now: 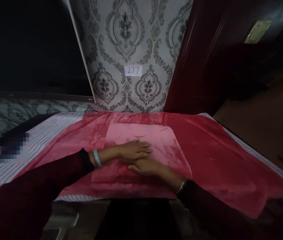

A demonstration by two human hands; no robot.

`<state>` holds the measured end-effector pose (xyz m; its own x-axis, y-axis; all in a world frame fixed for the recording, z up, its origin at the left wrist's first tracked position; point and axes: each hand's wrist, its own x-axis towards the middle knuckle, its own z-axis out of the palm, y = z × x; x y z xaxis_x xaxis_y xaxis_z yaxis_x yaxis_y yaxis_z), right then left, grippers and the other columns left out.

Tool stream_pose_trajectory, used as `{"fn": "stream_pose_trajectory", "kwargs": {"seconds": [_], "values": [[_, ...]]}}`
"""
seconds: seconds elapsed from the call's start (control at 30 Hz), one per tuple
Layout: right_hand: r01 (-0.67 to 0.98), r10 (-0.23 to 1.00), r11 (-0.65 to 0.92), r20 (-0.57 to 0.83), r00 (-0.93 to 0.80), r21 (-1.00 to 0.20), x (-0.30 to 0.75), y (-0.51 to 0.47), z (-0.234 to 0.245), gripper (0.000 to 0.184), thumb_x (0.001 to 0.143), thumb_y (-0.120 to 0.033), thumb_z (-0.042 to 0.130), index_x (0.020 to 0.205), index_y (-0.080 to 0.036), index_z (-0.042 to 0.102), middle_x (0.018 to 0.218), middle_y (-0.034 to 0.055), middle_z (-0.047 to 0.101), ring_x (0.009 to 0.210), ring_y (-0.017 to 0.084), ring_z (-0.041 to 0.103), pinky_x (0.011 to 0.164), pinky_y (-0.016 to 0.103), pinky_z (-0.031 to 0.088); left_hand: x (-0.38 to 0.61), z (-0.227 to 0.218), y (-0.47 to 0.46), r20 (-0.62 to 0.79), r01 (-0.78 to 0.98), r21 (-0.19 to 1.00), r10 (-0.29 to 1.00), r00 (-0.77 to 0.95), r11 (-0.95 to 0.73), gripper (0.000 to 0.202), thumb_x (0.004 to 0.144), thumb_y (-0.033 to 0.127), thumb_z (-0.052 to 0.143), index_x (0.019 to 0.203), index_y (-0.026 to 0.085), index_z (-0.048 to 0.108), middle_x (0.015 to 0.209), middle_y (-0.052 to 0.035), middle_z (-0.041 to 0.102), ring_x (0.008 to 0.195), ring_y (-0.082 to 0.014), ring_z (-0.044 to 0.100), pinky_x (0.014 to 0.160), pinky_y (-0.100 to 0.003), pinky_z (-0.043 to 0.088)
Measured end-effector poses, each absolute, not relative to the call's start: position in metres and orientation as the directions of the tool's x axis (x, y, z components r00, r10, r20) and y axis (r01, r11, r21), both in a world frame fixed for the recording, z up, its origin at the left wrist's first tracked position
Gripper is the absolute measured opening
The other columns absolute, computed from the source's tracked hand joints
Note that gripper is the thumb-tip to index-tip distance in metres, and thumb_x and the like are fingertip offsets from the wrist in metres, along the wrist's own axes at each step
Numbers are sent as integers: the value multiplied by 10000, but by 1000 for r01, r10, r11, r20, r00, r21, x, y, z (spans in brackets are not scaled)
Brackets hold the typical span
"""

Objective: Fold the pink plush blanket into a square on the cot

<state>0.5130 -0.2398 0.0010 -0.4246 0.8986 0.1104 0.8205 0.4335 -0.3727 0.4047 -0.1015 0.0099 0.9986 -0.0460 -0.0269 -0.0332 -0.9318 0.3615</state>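
Lying flat, my left hand point(135, 150) rests open on a pink, plush-looking rectangle of cloth point(156, 133). My right hand point(145, 166) is also open, palm down on the same cloth, its fingers touching or just under the left hand's. Under both spreads a larger red and pink plush cloth point(206, 156), which reaches across most of the table. Whether the lighter rectangle is a separate piece or a folded part of the larger cloth I cannot tell. Bracelets circle both wrists.
A striped cloth point(56, 125) lies beneath the red one and shows at its edges. A dark screen point(31, 46) stands at the back left. Behind, patterned wallpaper point(125, 36) bears a label reading 277 point(133, 70). A dark red door or panel point(206, 56) rises on the right.
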Motion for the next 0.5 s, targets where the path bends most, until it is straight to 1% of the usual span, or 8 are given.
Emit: {"fn": "stream_pose_trajectory", "kwargs": {"seconds": [0.07, 0.13, 0.2, 0.23, 0.3, 0.37, 0.5], "values": [[824, 889, 455, 119, -442, -338, 508, -236, -11, 485, 1033, -358, 508, 1488, -194, 539, 1501, 99, 553, 1432, 257, 442, 1221, 448, 293, 393, 7, -93, -33, -46, 288, -58, 998, -957, 596, 1028, 592, 329, 1536, 304, 449, 1653, -74, 343, 1560, -273, 231, 1267, -559, 78], [804, 861, 506, 138, -489, -314, 509, -235, -18, 501, 1057, -356, 461, 1550, -265, 448, 1588, 60, 451, 1497, 234, 342, 1254, 478, 207, 387, 5, -72, -28, -14, 232, -21, 999, -973, 583, 1029, 577, 349, 1555, 333, 406, 1663, -73, 320, 1571, -289, 187, 1249, -614, 42], [790, 844, 534, 132, -520, -301, 512, -236, -19, 528, 1070, -375, 434, 1588, -296, 367, 1669, 41, 295, 1556, 208, 200, 1274, 483, 124, 388, 4, -45, -29, 60, 181, 56, 998, -982, 591, 1025, 578, 367, 1567, 341, 380, 1670, -78, 301, 1577, -307, 153, 1235, -645, 33], [791, 845, 532, 119, -522, -303, 514, -237, -19, 535, 1072, -384, 431, 1594, -300, 351, 1688, 36, 235, 1569, 198, 146, 1279, 476, 102, 390, 3, -31, -35, 105, 159, 100, 994, -982, 603, 1021, 583, 378, 1573, 342, 366, 1677, -80, 281, 1579, -317, 138, 1229, -656, 35], [797, 853, 514, 89, -514, -317, 516, -237, -16, 542, 1071, -391, 434, 1598, -313, 337, 1701, 25, 181, 1578, 186, 94, 1283, 464, 93, 396, 2, -6, -61, 195, 142, 188, 980, -971, 630, 1015, 595, 382, 1590, 343, 325, 1692, -78, 234, 1578, -328, 133, 1224, -663, 68], [798, 860, 499, 78, -505, -338, 516, -237, -14, 543, 1070, -392, 434, 1599, -319, 334, 1703, 16, 169, 1579, 182, 83, 1286, 460, 87, 402, 0, 10, -81, 270, 166, 260, 962, -948, 646, 1018, 603, 354, 1602, 333, 297, 1697, -79, 221, 1571, -316, 177, 1231, -624, 132], [786, 859, 501, 95, -503, -362, 517, -237, -15, 541, 1076, -391, 424, 1603, -324, 322, 1705, 10, 150, 1579, 177, 76, 1289, 455, 74, 406, -9, 22, -25, 339, 230, 342, 939, -912, 684, 1017, 629, 303, 1597, 268, 332, 1663, -100, 322, 1531, -258, 307, 1243, -462, 227]]}}
